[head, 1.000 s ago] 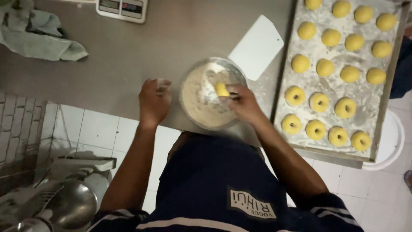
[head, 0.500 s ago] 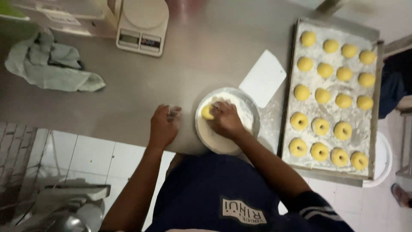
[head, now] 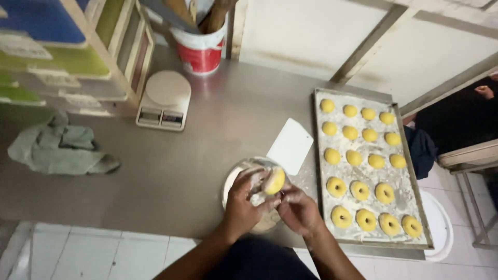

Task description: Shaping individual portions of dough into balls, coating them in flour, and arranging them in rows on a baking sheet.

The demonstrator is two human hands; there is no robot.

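Fingers [head: 262,182] curled around dough ball [head: 275,181]

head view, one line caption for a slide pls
Both hands, left hand and right hand, hold a yellow dough piece over a floured bowl, beside a tray of dough rounds.

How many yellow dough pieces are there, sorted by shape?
Plain balls on the tray: 12
Rings with a hole on the tray: 7
Dough piece held in the left hand and right hand: 1
Total: 20
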